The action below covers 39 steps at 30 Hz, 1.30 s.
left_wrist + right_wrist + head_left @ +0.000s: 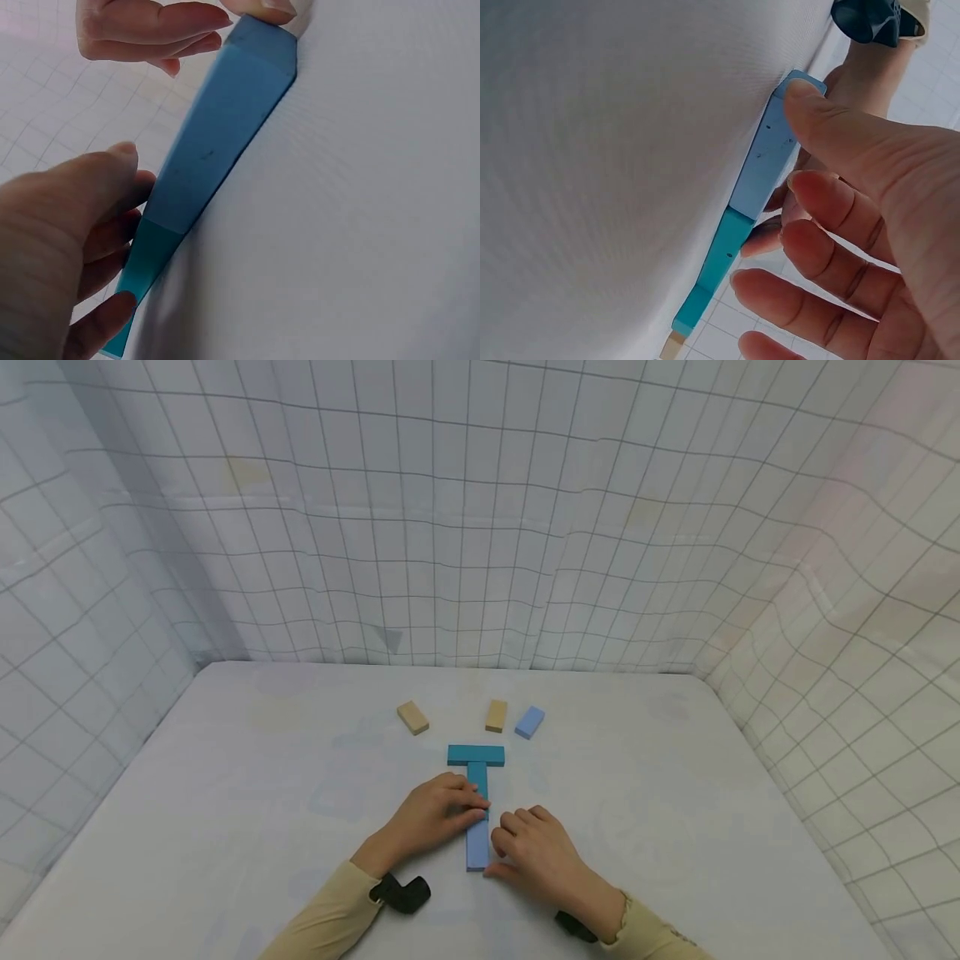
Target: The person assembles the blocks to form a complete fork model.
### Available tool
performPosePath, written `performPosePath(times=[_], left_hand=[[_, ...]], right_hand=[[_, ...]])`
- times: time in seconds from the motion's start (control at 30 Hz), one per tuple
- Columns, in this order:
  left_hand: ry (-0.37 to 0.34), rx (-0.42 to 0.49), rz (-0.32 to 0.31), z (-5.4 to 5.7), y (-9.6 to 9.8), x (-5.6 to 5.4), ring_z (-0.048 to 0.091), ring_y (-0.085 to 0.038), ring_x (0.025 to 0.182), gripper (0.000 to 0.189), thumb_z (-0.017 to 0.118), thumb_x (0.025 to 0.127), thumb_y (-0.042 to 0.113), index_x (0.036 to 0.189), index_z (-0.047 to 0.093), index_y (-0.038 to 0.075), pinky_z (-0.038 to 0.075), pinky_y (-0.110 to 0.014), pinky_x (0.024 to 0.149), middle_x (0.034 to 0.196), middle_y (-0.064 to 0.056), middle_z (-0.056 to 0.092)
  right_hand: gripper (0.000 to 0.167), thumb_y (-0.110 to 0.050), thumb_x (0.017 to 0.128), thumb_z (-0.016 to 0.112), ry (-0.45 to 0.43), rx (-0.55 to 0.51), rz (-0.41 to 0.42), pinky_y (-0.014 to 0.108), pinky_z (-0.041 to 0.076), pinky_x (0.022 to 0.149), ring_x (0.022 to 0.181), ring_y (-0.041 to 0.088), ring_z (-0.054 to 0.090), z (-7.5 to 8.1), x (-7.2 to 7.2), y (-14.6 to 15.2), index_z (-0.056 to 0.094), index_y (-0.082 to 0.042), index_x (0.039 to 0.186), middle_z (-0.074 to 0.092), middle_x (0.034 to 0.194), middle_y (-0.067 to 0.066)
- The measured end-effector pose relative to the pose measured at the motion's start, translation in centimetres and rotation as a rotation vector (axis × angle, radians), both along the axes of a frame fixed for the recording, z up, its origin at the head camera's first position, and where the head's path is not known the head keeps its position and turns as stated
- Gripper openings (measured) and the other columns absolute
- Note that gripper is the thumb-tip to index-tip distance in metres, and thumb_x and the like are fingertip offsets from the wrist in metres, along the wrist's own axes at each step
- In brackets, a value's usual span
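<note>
A light-blue block (pixel 477 847) lies end to end with a teal block (pixel 477 773), which meets a crosswise teal block (pixel 476 755) in a T shape. My left hand (pixel 433 814) reaches in from the left, its fingers touching the row near the joint of teal and blue. Some of its fingertips are hidden behind the blocks in the right wrist view. On the other side is my right hand (pixel 536 852), its thumb (pixel 810 105) touching the near end of the light-blue block. Its other fingers bend loosely beside the row and hold nothing.
Beyond the T lie a tan block (pixel 413 717), a yellowish block (pixel 497 716) and a small blue block (pixel 529 722). All rest on a white table (pixel 262 793). Gridded white curtains (pixel 465 527) enclose the back and sides.
</note>
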State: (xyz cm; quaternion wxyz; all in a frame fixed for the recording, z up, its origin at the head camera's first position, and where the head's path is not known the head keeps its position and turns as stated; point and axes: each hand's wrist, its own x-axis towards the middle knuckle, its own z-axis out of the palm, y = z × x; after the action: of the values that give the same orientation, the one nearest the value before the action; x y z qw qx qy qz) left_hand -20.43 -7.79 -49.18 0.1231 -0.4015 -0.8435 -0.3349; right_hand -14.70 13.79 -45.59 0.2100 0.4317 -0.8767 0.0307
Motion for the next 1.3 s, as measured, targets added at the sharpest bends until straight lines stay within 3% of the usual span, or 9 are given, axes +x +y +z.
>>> performPosePath(times=[0.2,0.37,0.6,0.77,1.0,1.3], left_hand=[[-0.104,-0.023,-0.024,0.0,-0.3,0.5,0.047,-0.006,0.096,0.032,0.067,0.088,0.041,0.112,0.072,0.020,0.044,-0.028,0.081,0.104,0.012,0.051],[-0.161,-0.046,-0.021,-0.1,-0.4,0.8,0.045,-0.007,0.101,0.042,0.066,0.086,0.049,0.117,0.069,0.022,0.043,-0.030,0.085,0.110,0.011,0.048],[-0.118,-0.103,0.000,-0.4,-0.1,1.0,0.042,-0.012,0.108,0.050,0.060,0.086,0.057,0.123,0.065,0.025,0.040,-0.035,0.088,0.111,0.006,0.046],[-0.111,-0.137,0.021,-0.3,0.2,1.1,0.040,-0.012,0.101,0.050,0.056,0.088,0.059,0.124,0.063,0.026,0.037,-0.034,0.084,0.105,0.005,0.043],[-0.140,-0.172,0.046,-0.1,0.5,1.3,0.038,-0.012,0.098,0.052,0.057,0.086,0.061,0.125,0.062,0.028,0.036,-0.033,0.083,0.106,0.004,0.042],[-0.176,-0.141,0.036,0.0,0.6,1.4,0.037,-0.013,0.098,0.050,0.061,0.085,0.058,0.124,0.062,0.027,0.035,-0.034,0.083,0.104,0.005,0.040]], right_hand=[[0.041,-0.052,0.070,0.078,-0.008,0.012,-0.011,0.027,0.037,0.065,0.062,0.009,0.047,0.0,0.1,0.0,0.051,-0.022,0.067,0.041,0.066,-0.010],[0.040,-0.053,0.071,0.077,-0.012,0.020,-0.015,0.027,0.037,0.065,0.061,0.009,0.049,0.1,0.1,0.0,0.052,-0.022,0.068,0.043,0.066,-0.010],[0.038,-0.053,0.074,0.074,-0.031,0.038,-0.018,0.028,0.039,0.067,0.063,0.009,0.052,0.2,0.2,-0.1,0.054,-0.022,0.069,0.047,0.066,-0.010],[0.037,-0.052,0.074,0.074,-0.025,0.032,-0.013,0.028,0.039,0.066,0.063,0.009,0.051,0.1,0.1,-0.1,0.054,-0.022,0.069,0.046,0.066,-0.010],[0.034,-0.052,0.074,0.074,-0.028,0.039,-0.021,0.028,0.040,0.068,0.065,0.008,0.053,0.0,0.1,-0.1,0.059,-0.022,0.072,0.049,0.067,-0.011],[0.035,-0.053,0.075,0.073,-0.034,0.050,-0.025,0.028,0.040,0.068,0.064,0.008,0.052,0.0,0.1,0.0,0.056,-0.022,0.069,0.047,0.065,-0.011]])
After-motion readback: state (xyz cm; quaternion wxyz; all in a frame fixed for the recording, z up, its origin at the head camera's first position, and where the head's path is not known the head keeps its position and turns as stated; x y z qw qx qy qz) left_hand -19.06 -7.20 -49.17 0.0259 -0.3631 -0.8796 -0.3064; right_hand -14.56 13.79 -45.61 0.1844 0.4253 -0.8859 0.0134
